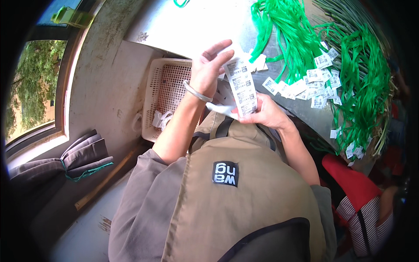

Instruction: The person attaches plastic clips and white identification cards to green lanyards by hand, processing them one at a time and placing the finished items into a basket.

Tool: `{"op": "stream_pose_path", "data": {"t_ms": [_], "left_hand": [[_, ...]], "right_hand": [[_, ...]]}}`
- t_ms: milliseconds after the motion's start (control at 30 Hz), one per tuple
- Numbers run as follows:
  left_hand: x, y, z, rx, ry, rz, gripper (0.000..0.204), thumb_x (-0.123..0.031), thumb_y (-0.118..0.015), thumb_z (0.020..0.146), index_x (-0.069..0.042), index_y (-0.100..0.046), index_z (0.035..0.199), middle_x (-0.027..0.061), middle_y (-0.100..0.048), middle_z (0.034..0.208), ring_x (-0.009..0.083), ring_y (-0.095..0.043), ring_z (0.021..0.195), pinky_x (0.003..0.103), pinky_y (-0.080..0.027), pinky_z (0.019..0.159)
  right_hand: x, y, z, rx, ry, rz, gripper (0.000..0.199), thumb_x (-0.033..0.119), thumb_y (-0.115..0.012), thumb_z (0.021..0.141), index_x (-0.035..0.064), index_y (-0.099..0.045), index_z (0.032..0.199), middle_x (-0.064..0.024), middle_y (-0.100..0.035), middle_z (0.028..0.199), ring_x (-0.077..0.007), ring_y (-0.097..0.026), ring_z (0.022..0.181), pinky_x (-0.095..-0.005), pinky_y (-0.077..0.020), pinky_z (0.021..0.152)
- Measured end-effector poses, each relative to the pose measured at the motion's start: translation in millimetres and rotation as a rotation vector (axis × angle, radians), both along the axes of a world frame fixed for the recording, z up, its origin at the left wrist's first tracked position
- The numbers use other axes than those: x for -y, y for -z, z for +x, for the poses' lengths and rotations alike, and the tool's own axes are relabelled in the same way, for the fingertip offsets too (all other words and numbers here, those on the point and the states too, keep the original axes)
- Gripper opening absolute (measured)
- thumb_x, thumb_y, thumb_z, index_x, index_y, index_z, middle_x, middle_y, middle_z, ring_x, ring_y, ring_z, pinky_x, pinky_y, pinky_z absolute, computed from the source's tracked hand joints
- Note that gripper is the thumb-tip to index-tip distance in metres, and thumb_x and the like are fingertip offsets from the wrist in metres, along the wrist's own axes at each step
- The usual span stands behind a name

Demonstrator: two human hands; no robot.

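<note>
A printed strip of white sticker labels [242, 85] runs upward from my right hand [265, 114], which pinches its lower end with thumb and fingers. White backing paper [221, 109] trails off to the left at that lower end. My left hand [209, 67] is raised beside the strip's upper end, its fingers apart and nothing visible between them. A grey band circles the left wrist. Right of the strip, green mesh net bags [290, 41] lie in a bunch on the metal table [192, 22], with small white labels [316, 85] stuck on their ends.
Below the table's left edge stands a white perforated plastic basket [150, 100] with white paper scraps inside. More labelled green nets [364, 74] lie over long green stalks [349, 17] at the right. Someone in red and stripes [355, 187] is close on my right. A window is at left.
</note>
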State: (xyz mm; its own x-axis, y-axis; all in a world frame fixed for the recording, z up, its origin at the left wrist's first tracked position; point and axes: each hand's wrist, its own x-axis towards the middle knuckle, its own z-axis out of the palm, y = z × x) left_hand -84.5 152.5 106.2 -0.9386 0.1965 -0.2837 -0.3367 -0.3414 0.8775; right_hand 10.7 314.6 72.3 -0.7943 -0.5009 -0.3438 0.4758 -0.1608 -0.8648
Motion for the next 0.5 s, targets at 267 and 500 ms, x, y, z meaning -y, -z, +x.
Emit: {"op": "stream_pose_path", "data": {"t_ms": [267, 500], "left_hand": [[34, 3, -16, -0.11, -0.196, -0.033, 0.037, -0.002, -0.068, 0.071, 0.0, -0.06, 0.107, 0.0098, -0.063, 0.089, 0.0126, -0.061, 0.072, 0.023, -0.05, 0.062], [9, 25, 16, 0.12, 0.192, -0.101, 0.029, -0.002, -0.056, 0.081, 0.003, -0.057, 0.109, 0.008, -0.063, 0.09, 0.0113, -0.06, 0.075, 0.023, -0.049, 0.065]], "right_hand": [[-76, 64, 25, -0.39, -0.39, 1.083, 0.044, 0.017, -0.069, 0.067, -0.0009, -0.056, 0.105, -0.0172, -0.064, 0.088, -0.0259, -0.063, 0.084, -0.0338, -0.047, 0.072], [2, -3, -3, -0.668, 0.494, 0.513, 0.038, 0.003, -0.063, 0.077, 0.0046, -0.053, 0.114, -0.0094, -0.063, 0.091, -0.0186, -0.061, 0.082, -0.0299, -0.0463, 0.065]]}}
